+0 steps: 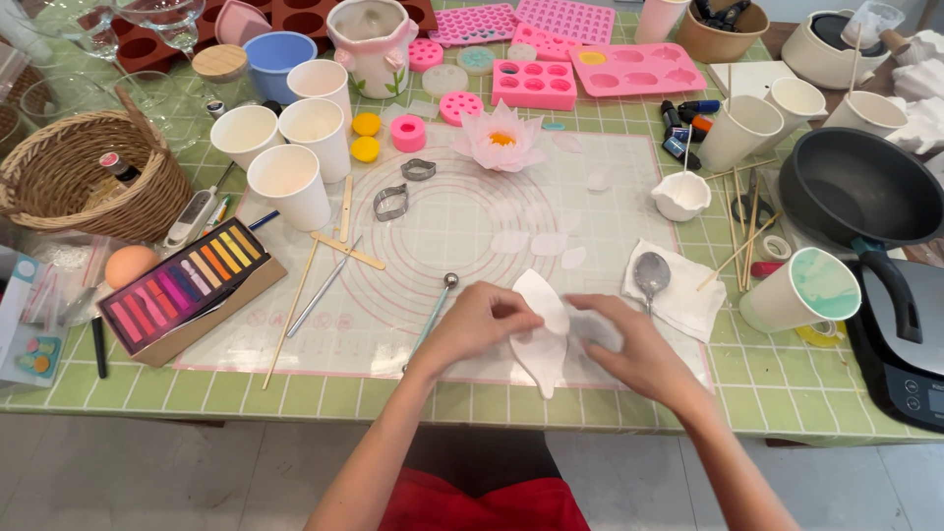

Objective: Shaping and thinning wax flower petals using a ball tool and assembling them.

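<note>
My left hand [479, 322] and my right hand [629, 344] both pinch a thin white petal-shaped wax sheet [543, 344] above the translucent work mat [433, 226] with pink circles. The petal's pointed tip hangs toward me. A finished pink wax lotus flower [501, 138] sits at the mat's far side. Loose white petals [546, 243] lie on the mat between the flower and my hands. A ball-tipped metal tool [438, 300] lies just left of my left hand.
Several white paper cups [290, 182] stand far left, a colour pastel box [182, 285] and wicker basket [84, 177] left. A spoon on tissue [651, 275], a green-stained cup [801, 290], a black pan [855, 187] and a scale [905, 344] lie right. Pink silicone moulds [629, 69] line the back.
</note>
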